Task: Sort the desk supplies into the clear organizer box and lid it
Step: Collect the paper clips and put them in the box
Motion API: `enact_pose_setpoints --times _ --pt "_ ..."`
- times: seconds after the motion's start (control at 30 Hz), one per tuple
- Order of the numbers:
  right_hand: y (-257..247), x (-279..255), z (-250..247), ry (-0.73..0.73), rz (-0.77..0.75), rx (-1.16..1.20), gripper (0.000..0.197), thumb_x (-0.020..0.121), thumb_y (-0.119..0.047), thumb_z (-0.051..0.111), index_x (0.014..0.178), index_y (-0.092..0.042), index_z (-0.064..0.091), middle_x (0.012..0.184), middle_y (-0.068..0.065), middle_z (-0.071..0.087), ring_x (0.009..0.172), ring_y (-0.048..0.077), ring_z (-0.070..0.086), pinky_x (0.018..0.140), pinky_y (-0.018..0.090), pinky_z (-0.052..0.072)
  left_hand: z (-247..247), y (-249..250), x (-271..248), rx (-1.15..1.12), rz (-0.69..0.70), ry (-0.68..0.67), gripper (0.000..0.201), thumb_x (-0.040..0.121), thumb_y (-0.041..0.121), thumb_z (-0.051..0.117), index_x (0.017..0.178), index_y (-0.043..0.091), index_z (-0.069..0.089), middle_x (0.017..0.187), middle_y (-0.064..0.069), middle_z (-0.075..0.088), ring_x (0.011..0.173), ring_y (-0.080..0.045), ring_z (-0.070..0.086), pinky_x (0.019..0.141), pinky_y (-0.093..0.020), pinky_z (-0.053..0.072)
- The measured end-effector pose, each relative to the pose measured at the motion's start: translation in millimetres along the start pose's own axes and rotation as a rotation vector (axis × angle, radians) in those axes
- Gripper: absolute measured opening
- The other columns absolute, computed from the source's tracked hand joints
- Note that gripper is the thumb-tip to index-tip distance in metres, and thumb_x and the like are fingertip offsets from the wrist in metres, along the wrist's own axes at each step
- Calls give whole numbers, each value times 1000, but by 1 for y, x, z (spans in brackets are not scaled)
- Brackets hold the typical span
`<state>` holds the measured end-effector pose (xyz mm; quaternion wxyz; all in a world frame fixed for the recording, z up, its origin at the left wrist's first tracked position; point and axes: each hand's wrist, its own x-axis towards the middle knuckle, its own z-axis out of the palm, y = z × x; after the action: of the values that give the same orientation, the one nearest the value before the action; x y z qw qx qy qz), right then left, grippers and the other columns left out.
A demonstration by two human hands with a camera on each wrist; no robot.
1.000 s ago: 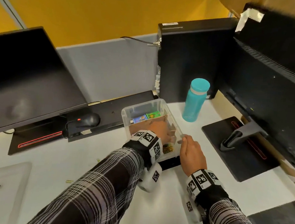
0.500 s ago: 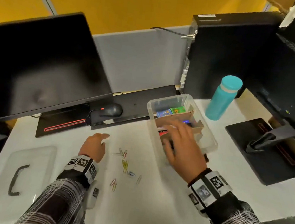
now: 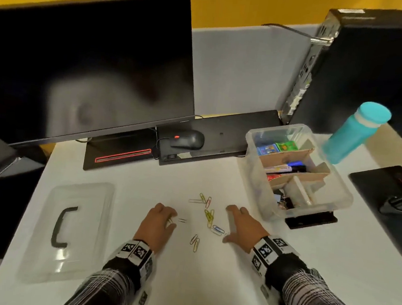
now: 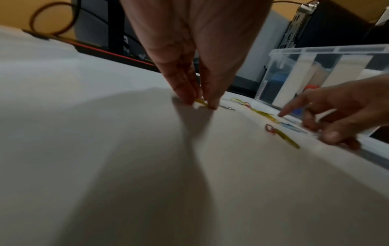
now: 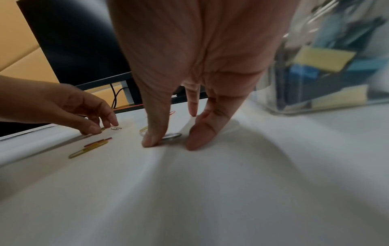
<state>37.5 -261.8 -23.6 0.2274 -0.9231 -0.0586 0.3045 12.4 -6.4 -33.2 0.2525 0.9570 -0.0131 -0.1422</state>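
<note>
Several coloured paper clips lie scattered on the white desk between my hands. My left hand pinches a yellow clip against the desk at the left of the scatter. My right hand rests with straight fingers on the desk at the right of it, its thumb tip touching a grey clip. The clear organizer box stands open to the right, with cardboard dividers, markers and small coloured boxes inside. Its clear lid with a black handle lies flat at the left.
A dark monitor and a mouse stand behind the clips. A teal bottle and a black computer tower stand behind the box. A second monitor's stand sits at the right. A flat black object lies under the box's near end.
Both hands have left the box: the left went first to the desk, then the right came out and down. Both now sit at the paper clips.
</note>
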Motion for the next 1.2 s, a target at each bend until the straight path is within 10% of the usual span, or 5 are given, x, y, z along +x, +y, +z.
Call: enact_pose_setpoints --times 0.23,0.5,0.67,0.97,1.2 --pt "-15 9 5 82 -155 19 57 84 -35 66 132 -23 39 125 5 46 98 19 55 87 32 47 -3 32 10 -92 173 -61 32 89 31 58 120 24 56 116 6 52 100 -9 53 87 -19 44" --pt "-20 9 8 51 -399 -400 65 89 -35 58 145 -20 29 148 2 28 128 27 29 105 36 33 9 8 -4 303 258 -178 124 50 86 56 148 23 12 144 6 21 130 -16 22 111 -32 26" --pt "-10 7 19 157 -483 -473 34 87 -8 57 120 -10 56 121 10 53 107 31 52 68 36 51 18 11 4 277 342 -159 87 72 67 59 143 28 28 137 5 32 122 -16 29 106 -28 32" --pt "-1 0 11 42 -469 -451 43 93 -19 51 135 -15 46 138 5 42 122 27 40 90 42 48 12 22 13 282 436 -191 73 81 60 54 141 25 33 137 7 35 123 -15 32 102 -29 35" --pt "-18 2 28 111 -555 -818 26 49 -19 85 68 -16 68 72 -2 60 57 13 57 31 19 24 23 28 9 133 378 -123 32 91 34 56 119 20 56 118 3 50 109 -14 44 90 -26 41"
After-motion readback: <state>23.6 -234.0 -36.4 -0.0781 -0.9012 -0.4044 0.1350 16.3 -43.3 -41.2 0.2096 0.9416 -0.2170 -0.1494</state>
